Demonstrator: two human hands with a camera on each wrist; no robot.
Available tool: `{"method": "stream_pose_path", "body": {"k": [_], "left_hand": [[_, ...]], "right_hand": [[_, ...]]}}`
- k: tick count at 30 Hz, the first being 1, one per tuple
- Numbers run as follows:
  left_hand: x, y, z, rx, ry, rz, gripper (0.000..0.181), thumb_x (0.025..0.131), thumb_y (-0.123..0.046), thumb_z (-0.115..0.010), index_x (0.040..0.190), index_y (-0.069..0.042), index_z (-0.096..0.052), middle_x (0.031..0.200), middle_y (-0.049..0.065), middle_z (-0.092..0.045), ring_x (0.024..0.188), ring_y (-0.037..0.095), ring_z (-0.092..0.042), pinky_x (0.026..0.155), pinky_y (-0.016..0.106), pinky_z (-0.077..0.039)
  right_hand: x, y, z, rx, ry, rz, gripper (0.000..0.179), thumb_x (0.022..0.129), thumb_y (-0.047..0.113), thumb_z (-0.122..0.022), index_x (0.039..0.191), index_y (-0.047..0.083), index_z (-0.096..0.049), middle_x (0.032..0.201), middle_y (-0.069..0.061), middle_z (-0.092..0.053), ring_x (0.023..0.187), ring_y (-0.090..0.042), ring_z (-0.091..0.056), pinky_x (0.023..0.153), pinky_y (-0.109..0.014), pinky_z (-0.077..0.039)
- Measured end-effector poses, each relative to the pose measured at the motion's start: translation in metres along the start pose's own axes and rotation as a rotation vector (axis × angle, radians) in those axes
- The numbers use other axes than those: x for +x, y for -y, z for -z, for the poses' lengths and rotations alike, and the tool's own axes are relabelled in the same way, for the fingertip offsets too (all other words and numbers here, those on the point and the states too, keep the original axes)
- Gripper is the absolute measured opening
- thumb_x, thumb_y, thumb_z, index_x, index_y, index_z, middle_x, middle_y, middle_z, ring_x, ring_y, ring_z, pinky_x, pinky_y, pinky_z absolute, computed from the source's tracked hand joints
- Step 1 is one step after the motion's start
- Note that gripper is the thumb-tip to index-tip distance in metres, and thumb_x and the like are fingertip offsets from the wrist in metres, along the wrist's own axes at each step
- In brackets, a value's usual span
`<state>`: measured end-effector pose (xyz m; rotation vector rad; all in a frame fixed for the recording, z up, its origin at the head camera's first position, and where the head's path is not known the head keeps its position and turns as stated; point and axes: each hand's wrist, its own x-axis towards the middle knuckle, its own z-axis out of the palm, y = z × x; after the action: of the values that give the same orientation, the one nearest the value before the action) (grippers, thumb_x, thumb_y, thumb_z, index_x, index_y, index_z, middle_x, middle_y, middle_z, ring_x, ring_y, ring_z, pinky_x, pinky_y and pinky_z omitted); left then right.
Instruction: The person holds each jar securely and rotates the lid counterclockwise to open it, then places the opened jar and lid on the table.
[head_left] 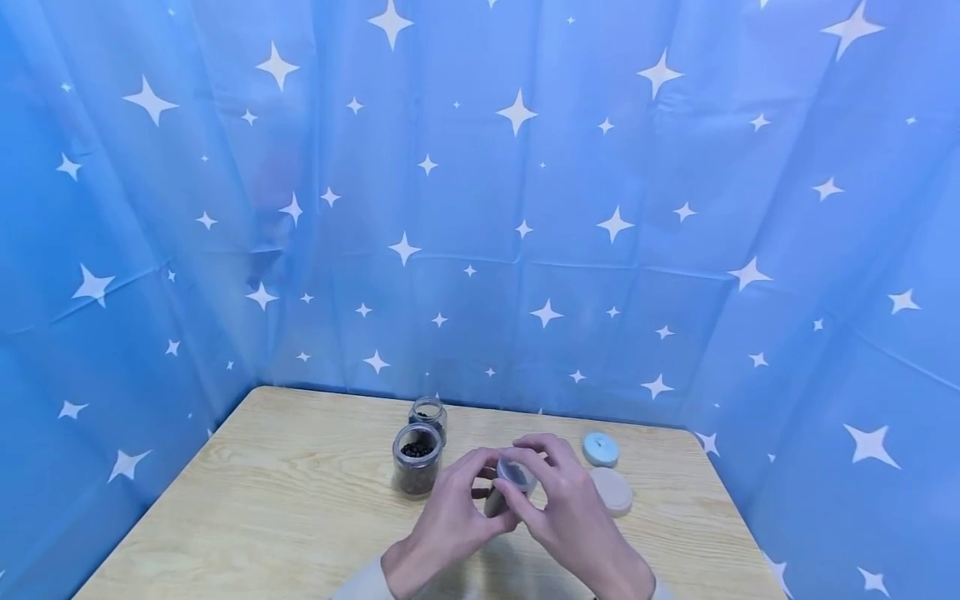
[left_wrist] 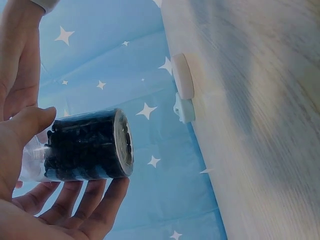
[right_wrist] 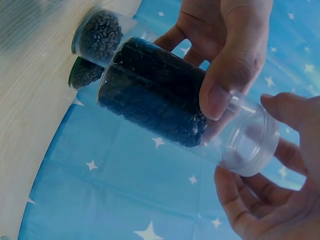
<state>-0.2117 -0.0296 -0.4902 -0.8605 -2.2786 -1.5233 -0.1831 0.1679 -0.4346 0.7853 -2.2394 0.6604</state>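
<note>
A clear jar (right_wrist: 155, 92), part filled with dark beans or seeds, is held tilted above the table between both hands. My left hand (head_left: 457, 508) grips its body, with the thumb on one side and the fingers round the other, as the left wrist view shows. At the jar's top, the thumb and fingers of my right hand (head_left: 573, 504) hold the rim of a clear lid (right_wrist: 252, 145). The lid sits on the mouth; whether it is fastened I cannot tell. From the head view, the hands hide most of this jar.
Left of the hands, a lidless glass jar (head_left: 417, 473) of dark contents stands on the wooden table (head_left: 285, 475), with a smaller jar (head_left: 438, 419) behind it. To the right lie a light blue lid (head_left: 601, 450) and a pale round lid (head_left: 611, 492). A starry curtain (head_left: 465, 292) hangs behind.
</note>
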Motion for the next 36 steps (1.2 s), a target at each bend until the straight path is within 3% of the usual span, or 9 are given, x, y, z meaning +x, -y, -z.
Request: {"method": "stream_pose_path", "body": {"k": [13, 19, 27, 36], "left_hand": [[0.001, -0.006, 0.003, -0.033, 0.048, -0.011, 0.062, 0.09, -0.013, -0.101, 0.142, -0.029, -0.072, 0.131, -0.004, -0.08, 0.114, 0.013, -0.079, 0.089, 0.024, -0.07], [-0.003, -0.006, 0.005, -0.07, 0.091, 0.013, 0.062, 0.091, -0.015, -0.101, 0.143, -0.032, -0.071, 0.133, -0.005, -0.079, 0.118, 0.011, -0.078, 0.091, 0.026, -0.07], [-0.008, -0.006, 0.006, -0.086, 0.12, 0.033, 0.061, 0.094, -0.019, -0.1, 0.146, -0.033, -0.07, 0.137, -0.004, -0.079, 0.12, 0.012, -0.078, 0.092, 0.022, -0.068], [-0.011, -0.007, 0.007, -0.109, 0.143, 0.039, 0.058, 0.096, -0.022, -0.098, 0.145, -0.033, -0.069, 0.136, -0.006, -0.08, 0.121, 0.012, -0.078, 0.096, 0.026, -0.07]], "right_hand": [[0.001, 0.0, 0.008, 0.055, -0.049, 0.072, 0.042, 0.093, 0.01, -0.098, 0.131, 0.021, -0.086, 0.125, -0.002, -0.078, 0.113, -0.02, -0.076, 0.09, -0.029, -0.068], [-0.003, 0.0, 0.009, 0.069, -0.03, 0.075, 0.041, 0.092, 0.01, -0.098, 0.13, 0.02, -0.086, 0.125, 0.0, -0.078, 0.113, -0.019, -0.076, 0.09, -0.031, -0.069], [-0.007, 0.0, 0.008, 0.091, -0.015, 0.09, 0.042, 0.093, 0.009, -0.098, 0.131, 0.02, -0.086, 0.126, 0.0, -0.077, 0.112, -0.018, -0.076, 0.091, -0.021, -0.064], [-0.012, -0.004, 0.003, 0.122, -0.004, 0.125, 0.035, 0.1, 0.016, -0.093, 0.134, 0.018, -0.084, 0.131, -0.004, -0.076, 0.115, -0.02, -0.073, 0.092, -0.018, -0.062]]}}
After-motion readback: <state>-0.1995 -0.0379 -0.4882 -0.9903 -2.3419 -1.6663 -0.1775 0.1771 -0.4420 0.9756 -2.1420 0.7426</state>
